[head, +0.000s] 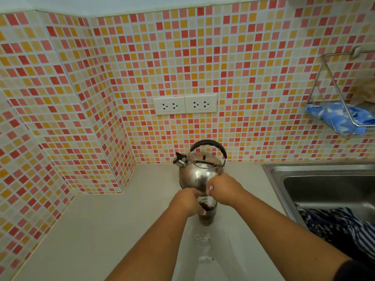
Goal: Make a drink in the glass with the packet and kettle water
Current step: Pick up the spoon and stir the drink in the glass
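Observation:
A steel kettle (197, 175) with a black handle stands on the white counter (101, 230) near the tiled wall. Just in front of it, my left hand (187, 201) and my right hand (224, 191) both pinch the top edge of a small brown and white drink packet (207, 208), which hangs upright between them. Below the packet, closer to me, a clear glass (203, 248) stands on the counter; it is faint and I cannot tell what is inside it.
A steel sink (324, 185) lies to the right with a dark striped cloth (341, 224) in it. Two wall sockets (185, 104) sit above the kettle. A wire rack (345, 118) holding a blue cloth hangs on the right wall.

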